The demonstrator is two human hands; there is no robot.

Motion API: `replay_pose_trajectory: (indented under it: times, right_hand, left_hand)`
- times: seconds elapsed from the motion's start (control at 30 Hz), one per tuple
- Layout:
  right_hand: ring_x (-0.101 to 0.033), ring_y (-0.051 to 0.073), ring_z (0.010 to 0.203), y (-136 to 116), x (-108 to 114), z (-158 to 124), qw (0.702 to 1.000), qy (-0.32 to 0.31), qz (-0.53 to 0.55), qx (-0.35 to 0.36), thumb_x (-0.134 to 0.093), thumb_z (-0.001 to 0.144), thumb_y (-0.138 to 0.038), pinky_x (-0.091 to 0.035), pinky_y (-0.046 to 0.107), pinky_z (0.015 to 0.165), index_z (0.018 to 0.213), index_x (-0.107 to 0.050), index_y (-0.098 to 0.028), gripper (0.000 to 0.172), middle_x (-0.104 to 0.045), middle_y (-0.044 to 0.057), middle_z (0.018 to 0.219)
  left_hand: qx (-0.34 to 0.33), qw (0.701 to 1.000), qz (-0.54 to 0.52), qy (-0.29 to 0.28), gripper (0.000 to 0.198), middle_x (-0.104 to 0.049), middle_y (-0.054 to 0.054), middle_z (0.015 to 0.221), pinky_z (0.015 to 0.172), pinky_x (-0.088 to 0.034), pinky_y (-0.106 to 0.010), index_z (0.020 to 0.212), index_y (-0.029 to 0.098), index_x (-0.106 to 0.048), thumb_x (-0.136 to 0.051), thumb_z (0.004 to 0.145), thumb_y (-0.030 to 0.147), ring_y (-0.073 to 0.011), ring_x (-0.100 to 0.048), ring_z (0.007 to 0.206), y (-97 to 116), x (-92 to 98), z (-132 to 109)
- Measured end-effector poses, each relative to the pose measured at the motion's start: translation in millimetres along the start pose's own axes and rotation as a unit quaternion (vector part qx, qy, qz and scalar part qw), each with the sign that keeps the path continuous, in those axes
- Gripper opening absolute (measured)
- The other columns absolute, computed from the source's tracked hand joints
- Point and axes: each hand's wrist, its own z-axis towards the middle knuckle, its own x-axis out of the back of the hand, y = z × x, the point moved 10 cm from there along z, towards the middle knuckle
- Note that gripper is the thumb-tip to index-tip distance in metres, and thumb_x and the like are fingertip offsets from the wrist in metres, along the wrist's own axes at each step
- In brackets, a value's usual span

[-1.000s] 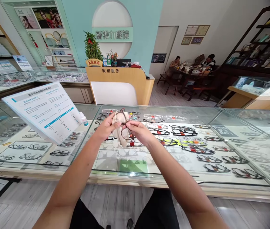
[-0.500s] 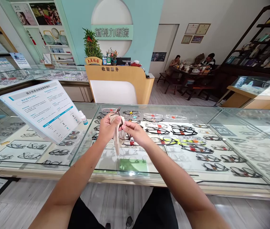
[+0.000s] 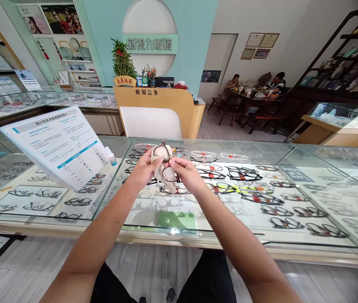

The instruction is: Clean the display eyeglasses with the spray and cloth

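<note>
Above the glass counter, my left hand [image 3: 144,169] is closed on a beige cloth [image 3: 170,186], its thumb pressing the cloth near the glasses. A dark-framed pair of eyeglasses [image 3: 168,174] is turned nearly upright against the cloth, one lens above the other. My right hand [image 3: 183,170] pinches the frame near its middle between thumb and fingers. Part of the cloth hangs below the glasses, and part lies behind the upper lens. The fingers of my left hand behind the cloth are hidden.
Rows of eyeglass frames [image 3: 244,172] lie inside the glass display counter [image 3: 147,216]. To the left stand a tilted printed sign [image 3: 55,147] and a small white-and-blue bottle [image 3: 111,156]. Beyond are a wooden cashier desk [image 3: 156,99] and two people seated at a table [image 3: 251,96].
The glasses have turned so both lenses now face me. My right hand has moved slightly right, and the cloth has spread behind the frame.
</note>
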Motion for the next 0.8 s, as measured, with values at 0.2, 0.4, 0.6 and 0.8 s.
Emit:
replay_pose_trajectory:
  times: [0.2,0.4,0.6,0.8]
  right_hand:
    - [-0.062,0.021,0.09,5,1,1,1.0,0.009,-0.024,0.002,-0.094,0.072,-0.083,-0.051,0.033,0.086,0.082,-0.084,-0.024,0.06,-0.073,0.003,0.086]
    - [-0.058,0.019,0.087,-2,-13,-3,0.997,-0.038,-0.07,0.015,-0.087,0.083,-0.082,-0.049,0.033,0.085,0.086,-0.084,-0.021,0.061,-0.072,0.003,0.091]
    - [-0.055,0.019,0.085,-11,-31,-7,0.991,-0.072,-0.096,0.054,-0.081,0.089,-0.082,-0.047,0.031,0.08,0.085,-0.083,-0.023,0.059,-0.069,0.004,0.093]
    - [-0.049,0.015,0.07,-2,-16,-5,0.998,0.01,-0.051,0.024,-0.086,0.08,-0.086,-0.043,0.029,0.068,0.084,-0.079,-0.023,0.064,-0.063,0.0,0.079]
  left_hand:
    - [-0.012,0.997,0.059,0.057,0.062,-0.08,-0.003,0.084,0.069,-0.056,-0.027,0.106,0.017,-0.074,-0.11,0.065,0.047,-0.0161,-0.069,0.071,-9,14.8,-1]
    - [-0.059,0.988,0.088,0.113,0.061,-0.072,0.003,0.076,0.06,-0.047,-0.022,0.097,0.019,-0.071,-0.11,0.063,0.051,-0.0105,-0.06,0.062,8,18.7,-4]
    - [-0.057,0.986,0.073,0.137,0.062,-0.062,0.003,0.064,0.047,-0.039,-0.023,0.084,0.02,-0.066,-0.087,0.085,0.078,-0.0096,-0.052,0.05,0,26.9,-4]
    - [0.035,0.993,-0.058,0.099,0.059,-0.082,-0.009,0.095,0.08,-0.066,-0.035,0.106,0.018,-0.075,-0.094,0.083,0.069,-0.0255,-0.081,0.092,-22,23.3,3]
